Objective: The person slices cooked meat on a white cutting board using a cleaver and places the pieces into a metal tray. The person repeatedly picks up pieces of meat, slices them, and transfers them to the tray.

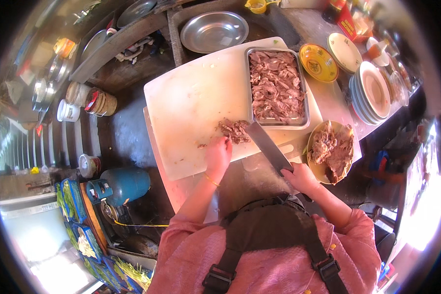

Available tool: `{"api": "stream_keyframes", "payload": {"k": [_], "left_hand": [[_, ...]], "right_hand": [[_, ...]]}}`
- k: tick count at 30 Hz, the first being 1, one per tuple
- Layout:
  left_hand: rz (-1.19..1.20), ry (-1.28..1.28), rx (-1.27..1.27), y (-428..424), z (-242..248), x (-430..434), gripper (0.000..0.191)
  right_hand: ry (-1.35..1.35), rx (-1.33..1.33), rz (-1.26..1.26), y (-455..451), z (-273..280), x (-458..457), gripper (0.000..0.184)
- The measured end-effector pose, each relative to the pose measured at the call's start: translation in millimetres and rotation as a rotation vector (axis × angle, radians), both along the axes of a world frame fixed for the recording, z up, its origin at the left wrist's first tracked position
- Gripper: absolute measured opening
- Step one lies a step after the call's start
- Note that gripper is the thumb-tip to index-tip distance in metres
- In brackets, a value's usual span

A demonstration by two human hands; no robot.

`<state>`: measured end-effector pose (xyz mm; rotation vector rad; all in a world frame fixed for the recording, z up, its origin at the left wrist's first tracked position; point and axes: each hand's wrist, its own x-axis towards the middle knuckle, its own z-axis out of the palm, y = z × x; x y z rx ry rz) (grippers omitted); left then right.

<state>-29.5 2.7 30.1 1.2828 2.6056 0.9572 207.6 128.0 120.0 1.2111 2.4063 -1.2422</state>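
Note:
My right hand [300,177] grips the handle of a Chinese cleaver [268,144]. Its broad blade slants up and left, with the tip end beside a small heap of sliced cooked meat [234,129]. Curled at the lower left edge of that heap is my left hand [219,151]; its fingertips are partly hidden, so a hold cannot be made out. Both rest over a large white cutting board [191,99]. A steel tray [279,126] filled with sliced meat [277,84] lies on the board's right part. Larger meat pieces [332,149] sit on a plate [347,169] right of the cleaver.
Beyond the board is a steel basin [215,31]. A yellow bowl [318,62] and stacked plates [375,90] stand at the right. On the left are a blue gas cylinder [126,186], buckets [102,103] and blue baskets of vegetables [73,200].

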Motion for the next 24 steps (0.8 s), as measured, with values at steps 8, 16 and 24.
{"api": "stream_keyframes", "payload": {"k": [8, 16, 24], "left_hand": [[0.275, -1.229, 0.202, -27.6, 21.8, -29.8, 0.015], [0.094, -0.575, 0.199, -23.3, 25.1, -18.4, 0.011], [-0.243, 0.051, 0.114, -3.8, 23.3, -5.6, 0.022]], "right_hand": [[-0.058, -0.084, -0.053, -0.7, -12.2, 21.1, 0.035], [-0.193, -0.123, 0.006, 12.2, -11.4, 38.6, 0.03], [-0.236, -0.504, -0.157, 25.0, -1.8, 39.6, 0.038]]}}
